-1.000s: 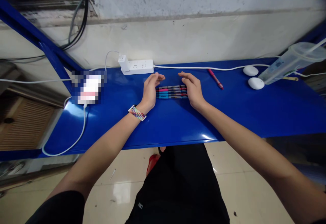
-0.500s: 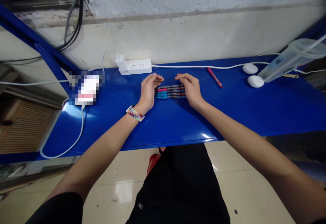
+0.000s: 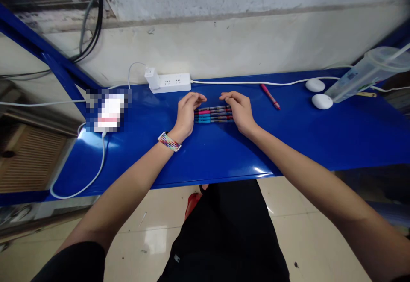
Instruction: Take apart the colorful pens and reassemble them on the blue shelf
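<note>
Spreading beneath both hands, the blue worktop (image 3: 198, 158) reaches well past them on either side. Far to the right of the right hand (image 3: 241, 113) is a translucent container (image 3: 355, 79). That hand and the left hand (image 3: 185, 115) face each other, loosely cupped, fingers unclenched. Just beyond the left hand, slightly leftward, sits a white power strip (image 3: 173, 82). Between the palms lies a row of pens (image 3: 214, 114), its ends partly covered; how firmly either hand presses, I cannot tell. Rightward from the right hand are two white oval objects (image 3: 322, 101) and, nearer, a red pen (image 3: 270, 97).
</note>
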A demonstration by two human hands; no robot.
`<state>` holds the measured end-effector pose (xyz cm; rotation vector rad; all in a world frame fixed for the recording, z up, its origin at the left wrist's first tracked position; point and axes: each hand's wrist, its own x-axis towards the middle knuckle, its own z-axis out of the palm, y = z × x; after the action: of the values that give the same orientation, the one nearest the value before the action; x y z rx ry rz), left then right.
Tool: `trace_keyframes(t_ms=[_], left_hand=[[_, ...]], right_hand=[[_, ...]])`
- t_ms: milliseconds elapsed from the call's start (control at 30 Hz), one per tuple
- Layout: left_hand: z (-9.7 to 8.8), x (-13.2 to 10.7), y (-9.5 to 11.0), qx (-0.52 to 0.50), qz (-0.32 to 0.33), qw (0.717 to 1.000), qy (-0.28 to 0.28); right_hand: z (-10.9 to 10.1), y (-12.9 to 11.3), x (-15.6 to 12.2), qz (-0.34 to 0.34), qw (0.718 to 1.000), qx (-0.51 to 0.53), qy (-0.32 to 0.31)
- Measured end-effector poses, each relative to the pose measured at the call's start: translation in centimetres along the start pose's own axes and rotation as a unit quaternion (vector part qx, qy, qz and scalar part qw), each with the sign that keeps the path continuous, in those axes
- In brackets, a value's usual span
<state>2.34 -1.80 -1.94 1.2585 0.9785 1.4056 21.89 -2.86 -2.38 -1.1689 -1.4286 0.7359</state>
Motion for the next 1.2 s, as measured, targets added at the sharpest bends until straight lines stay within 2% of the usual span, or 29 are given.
trace_keyframes(t_ms=[167,300,400,533,667,833,1000,1200], left_hand=[[-0.3,0.2,0.3,0.022,-0.010,1.000,0.005],[-1.6,1.1,0.0,0.071,0.024,0.997,0.010],[-3.0,2.1,-0.4,0.164,0.065,0.984,0.024],[-4.5,3.1,-0.5,0.219,0.075,0.971,0.055],[-5.8,3.4,0.3,0.300,0.103,0.947,0.051],[-7.2,3.7,0.5,0.385,0.129,0.914,0.017],[-7.1,3.5,-0.4,0.463,0.124,0.877,-0.019],[-6.6,2.8,0.0,0.534,0.090,0.839,-0.050]], right_hand=[[-0.4,-0.1,0.3,0.007,1.000,-0.011,0.005],[-1.5,0.6,1.3,0.007,0.999,-0.036,0.030],[-2.9,1.2,2.1,-0.003,0.995,-0.093,0.046],[-4.8,1.9,3.0,-0.028,0.980,-0.196,0.014],[-6.1,2.8,3.4,-0.058,0.955,-0.292,0.002],[-6.7,3.9,3.7,-0.069,0.929,-0.363,-0.032],[-6.5,4.3,3.6,-0.065,0.922,-0.377,-0.049],[-6.4,4.2,3.6,-0.077,0.917,-0.388,-0.049]])
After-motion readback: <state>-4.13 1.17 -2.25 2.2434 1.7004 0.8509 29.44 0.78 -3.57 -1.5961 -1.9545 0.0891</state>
